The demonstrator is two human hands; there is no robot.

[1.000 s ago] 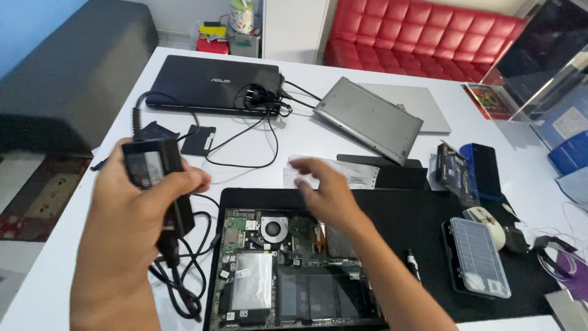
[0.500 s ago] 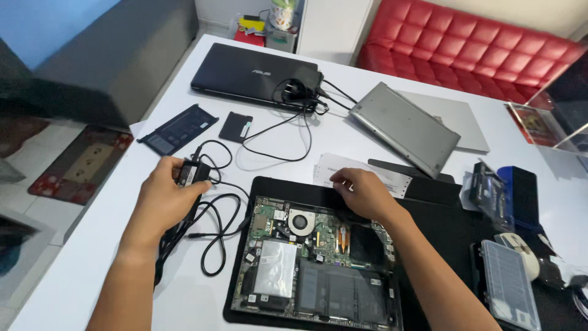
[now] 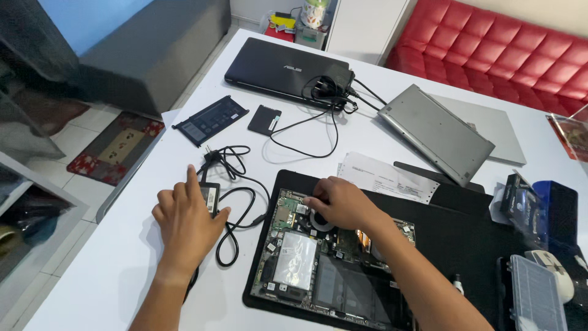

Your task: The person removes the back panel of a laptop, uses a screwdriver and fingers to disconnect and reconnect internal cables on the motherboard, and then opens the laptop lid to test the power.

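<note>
My left hand (image 3: 187, 222) lies flat on a black power adapter brick (image 3: 210, 196) on the white table, its black cable (image 3: 236, 184) looped beside it. My right hand (image 3: 340, 204) rests on the upper part of an opened laptop (image 3: 318, 270), fingertips at the fan area near its top edge. The laptop's bottom cover is off, showing the circuit board, a silver drive and the battery. It lies on a black mat (image 3: 465, 245).
A closed black laptop (image 3: 285, 70) with a coiled charger sits at the far side, a grey laptop (image 3: 438, 132) to its right. A loose battery pack (image 3: 211, 119), a small black drive (image 3: 264, 119), papers (image 3: 386, 178) and a clear parts box (image 3: 536, 300) lie around.
My left hand brought the adapter down from the air and now presses it flat on the table. My right hand stayed on the open laptop's top edge.
</note>
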